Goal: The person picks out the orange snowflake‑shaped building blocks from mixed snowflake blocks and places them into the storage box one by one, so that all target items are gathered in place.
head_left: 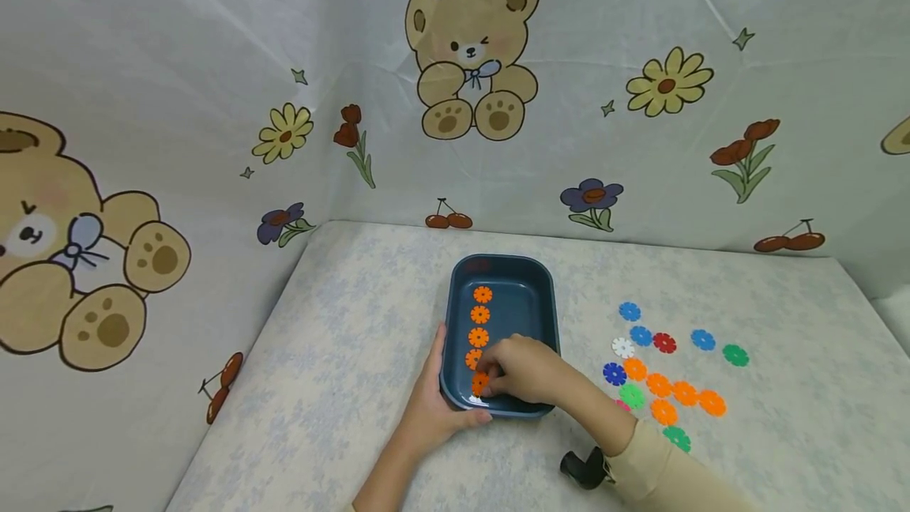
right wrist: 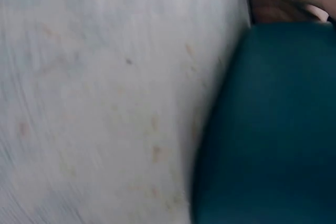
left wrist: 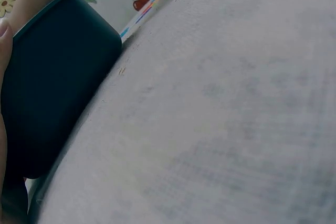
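In the head view, a dark teal rectangular tray (head_left: 522, 314) sits on the table. A column of several orange flower-shaped plastic discs (head_left: 479, 336) lies along its left side. My left hand (head_left: 434, 416) holds the tray's near left corner, fingers along the side wall and thumb at the front edge. Inside the tray, my right hand (head_left: 524, 370) has curled fingers at the nearest orange disc (head_left: 479, 384) and pinches it, with part of it hidden. Only the tray's outer wall (left wrist: 60, 82) shows large in the left wrist view; the right wrist view likewise shows the tray (right wrist: 273, 119).
Right of the tray lie loose flower-shaped discs: several orange ones (head_left: 685, 393), blue ones (head_left: 703, 340), green ones (head_left: 735, 355), a red one (head_left: 664, 343) and a white one (head_left: 623, 348). A black object (head_left: 584, 468) lies by the right sleeve. A bear-printed cloth (head_left: 569, 38) hangs behind the table.
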The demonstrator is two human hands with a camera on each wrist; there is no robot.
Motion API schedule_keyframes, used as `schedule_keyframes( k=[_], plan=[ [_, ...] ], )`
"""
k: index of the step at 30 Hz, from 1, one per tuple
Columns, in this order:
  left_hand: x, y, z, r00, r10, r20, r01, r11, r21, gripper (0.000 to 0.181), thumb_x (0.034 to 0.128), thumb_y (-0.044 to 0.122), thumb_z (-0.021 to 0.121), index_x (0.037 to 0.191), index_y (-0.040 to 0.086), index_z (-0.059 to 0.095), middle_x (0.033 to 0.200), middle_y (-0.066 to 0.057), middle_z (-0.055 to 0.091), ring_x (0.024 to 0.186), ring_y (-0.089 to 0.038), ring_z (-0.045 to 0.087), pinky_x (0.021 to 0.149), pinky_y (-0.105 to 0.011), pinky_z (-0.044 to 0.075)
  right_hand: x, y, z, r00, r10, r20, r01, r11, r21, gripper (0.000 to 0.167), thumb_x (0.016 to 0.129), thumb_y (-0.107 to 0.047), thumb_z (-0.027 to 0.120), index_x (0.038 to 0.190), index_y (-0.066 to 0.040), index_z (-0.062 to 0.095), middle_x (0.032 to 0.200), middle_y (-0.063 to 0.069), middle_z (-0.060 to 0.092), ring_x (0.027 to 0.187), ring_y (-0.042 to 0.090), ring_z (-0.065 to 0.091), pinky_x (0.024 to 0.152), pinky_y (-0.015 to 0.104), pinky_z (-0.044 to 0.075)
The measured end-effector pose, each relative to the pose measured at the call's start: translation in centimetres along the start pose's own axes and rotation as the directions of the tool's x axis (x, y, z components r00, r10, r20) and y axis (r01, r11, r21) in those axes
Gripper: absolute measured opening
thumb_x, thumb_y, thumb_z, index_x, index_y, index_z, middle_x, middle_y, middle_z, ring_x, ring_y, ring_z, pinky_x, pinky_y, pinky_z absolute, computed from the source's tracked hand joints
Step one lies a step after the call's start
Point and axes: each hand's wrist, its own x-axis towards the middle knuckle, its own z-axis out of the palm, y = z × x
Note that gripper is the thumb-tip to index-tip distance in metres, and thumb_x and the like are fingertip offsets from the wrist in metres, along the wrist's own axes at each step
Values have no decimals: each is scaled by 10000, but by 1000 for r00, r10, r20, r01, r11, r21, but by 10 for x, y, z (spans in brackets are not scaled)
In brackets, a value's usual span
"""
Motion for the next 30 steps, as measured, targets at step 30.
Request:
schedule_keyframes(
  k=[30],
  plan=[
    [-1, 2, 3, 998, -34, -51, 36, 998, 50, 1360, 601, 348, 964, 1607, 314, 50, 1656, 143, 144, 1526, -171, 197, 1213, -494, 226, -56, 20, -42, 929, 135, -345, -170, 983, -74, 283, 842, -264, 796, 1107, -179, 745, 827, -156, 633, 733, 32, 538, 632, 194, 489]
  ],
)
